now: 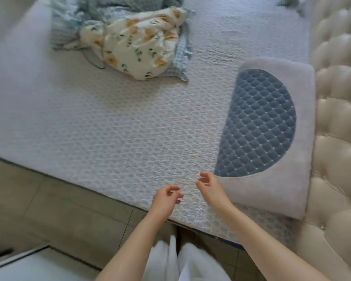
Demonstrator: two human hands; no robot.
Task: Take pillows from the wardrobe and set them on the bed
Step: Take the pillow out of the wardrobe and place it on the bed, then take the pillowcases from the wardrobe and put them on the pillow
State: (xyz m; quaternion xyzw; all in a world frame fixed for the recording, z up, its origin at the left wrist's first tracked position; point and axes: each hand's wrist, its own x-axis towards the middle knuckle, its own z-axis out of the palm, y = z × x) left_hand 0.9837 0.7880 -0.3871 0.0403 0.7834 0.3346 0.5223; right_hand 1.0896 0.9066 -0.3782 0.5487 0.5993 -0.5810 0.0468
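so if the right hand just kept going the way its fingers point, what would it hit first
Probably the quilted white mattress. The right hand points up and left in the picture, its fingers loosely curled and empty, just past the near corner of the white pillow with the blue patch. The crumpled floral bedding lies much farther along; depth is unclear.

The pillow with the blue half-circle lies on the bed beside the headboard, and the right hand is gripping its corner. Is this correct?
Not quite. The head view shows the pillow on the bed beside the headboard, but the right hand grips nothing: its fingers are loosely open, just off the pillow's near corner. The left hand is empty too.
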